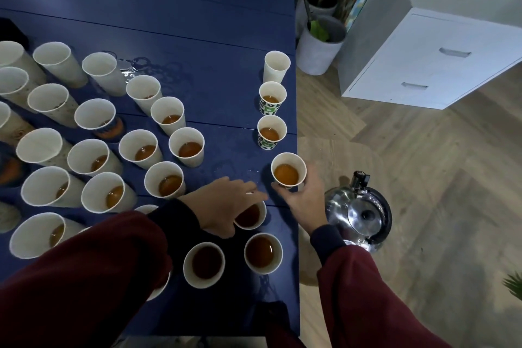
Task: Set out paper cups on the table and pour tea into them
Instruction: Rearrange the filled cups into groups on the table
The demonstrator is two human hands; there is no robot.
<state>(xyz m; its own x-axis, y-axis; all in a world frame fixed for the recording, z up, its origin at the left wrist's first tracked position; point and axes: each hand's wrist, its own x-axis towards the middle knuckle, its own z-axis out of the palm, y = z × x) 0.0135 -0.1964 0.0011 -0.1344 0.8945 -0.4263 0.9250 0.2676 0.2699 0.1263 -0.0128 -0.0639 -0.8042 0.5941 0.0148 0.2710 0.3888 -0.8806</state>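
Two hands work near the right edge of the blue bench [197, 22]. The right hand [303, 196] curls its fingers round the base of a tea-filled paper cup [288, 171] standing there. The left hand [228, 205] lies over a second filled cup [251, 217], fingers across its rim and thumb down its near side, gripping it. Three more cups [271, 131] line the edge beyond. Rows of white cups [141, 150], many holding tea, fill the left. A steel kettle [358, 212] sits off the bench's edge, beside the right wrist.
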